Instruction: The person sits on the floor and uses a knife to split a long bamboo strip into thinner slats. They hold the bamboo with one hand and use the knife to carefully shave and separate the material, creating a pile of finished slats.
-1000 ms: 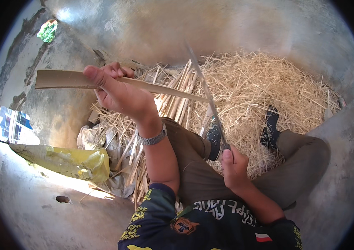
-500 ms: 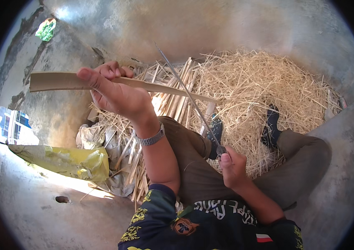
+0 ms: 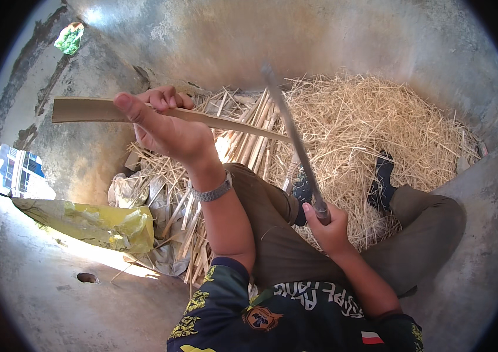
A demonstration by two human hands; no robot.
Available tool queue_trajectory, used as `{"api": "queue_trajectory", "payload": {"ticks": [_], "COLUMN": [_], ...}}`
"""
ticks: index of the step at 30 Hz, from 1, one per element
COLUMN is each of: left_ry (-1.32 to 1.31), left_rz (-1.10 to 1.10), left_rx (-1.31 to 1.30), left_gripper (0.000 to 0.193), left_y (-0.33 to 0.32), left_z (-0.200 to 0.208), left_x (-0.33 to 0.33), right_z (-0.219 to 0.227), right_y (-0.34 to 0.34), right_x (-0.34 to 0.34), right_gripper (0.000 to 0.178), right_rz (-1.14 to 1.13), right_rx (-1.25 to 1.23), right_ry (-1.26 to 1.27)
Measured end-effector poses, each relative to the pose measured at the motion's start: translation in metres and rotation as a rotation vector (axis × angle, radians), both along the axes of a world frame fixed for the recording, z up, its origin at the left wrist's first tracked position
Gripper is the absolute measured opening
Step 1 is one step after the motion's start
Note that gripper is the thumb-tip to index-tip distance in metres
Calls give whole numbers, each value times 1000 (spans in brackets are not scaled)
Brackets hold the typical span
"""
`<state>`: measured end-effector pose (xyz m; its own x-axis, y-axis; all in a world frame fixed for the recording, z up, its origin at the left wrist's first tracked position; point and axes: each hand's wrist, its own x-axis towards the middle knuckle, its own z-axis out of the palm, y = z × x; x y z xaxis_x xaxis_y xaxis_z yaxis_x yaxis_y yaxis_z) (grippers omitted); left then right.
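Observation:
My left hand point(image 3: 170, 126), a watch point(image 3: 212, 190) on its wrist, is closed round a long, curved strip of split bamboo point(image 3: 237, 126). The strip lies crosswise, its wide end to the left and its narrow end to the right. In my right hand point(image 3: 330, 230) is the dark handle of a long knife point(image 3: 300, 149), fingers wrapped round it and the blade pointing away from me. That blade is slightly blurred and crosses close by the strip's narrow end; whether they touch I cannot tell.
Thin shavings point(image 3: 366, 117) are heaped over my feet. Several cut bamboo strips point(image 3: 255, 126) lie left of them, beyond my bent legs point(image 3: 278, 234). A yellow plastic sack point(image 3: 126, 229) rests at the left. Concrete walls point(image 3: 343, 41) stand close around, with a hole point(image 3: 87, 278) at lower left.
The knife has turned in my right hand, and its tip has swung to the right. My left hand and the bamboo strip have shifted slightly; the strip's wide end is further right.

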<state>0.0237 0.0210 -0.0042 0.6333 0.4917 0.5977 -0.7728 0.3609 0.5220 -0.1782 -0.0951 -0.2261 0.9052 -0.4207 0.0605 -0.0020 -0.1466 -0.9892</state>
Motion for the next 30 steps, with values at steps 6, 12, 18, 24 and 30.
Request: {"api": "queue_trajectory", "payload": {"ticks": [6, 12, 18, 24, 30], "left_ry": [25, 19, 30, 21, 67], "left_rz": [36, 28, 71, 81, 119], "left_rx": [-5, 19, 84, 129, 171], "left_gripper": [58, 58, 64, 69, 72], "left_y": [5, 7, -9, -1, -12], "left_z": [-2, -1, 2, 3, 4], "left_x": [5, 2, -8, -4, -13], "right_z": [-23, 9, -15, 24, -12], "right_y": [7, 3, 2, 6, 4], "right_x": [3, -1, 0, -6, -1], "right_gripper": [22, 17, 21, 25, 26], "right_rz": [-103, -104, -12, -63, 11], "right_rx": [-79, 125, -46, -60, 57], "right_ry": [123, -44, 136, -92, 178]}}
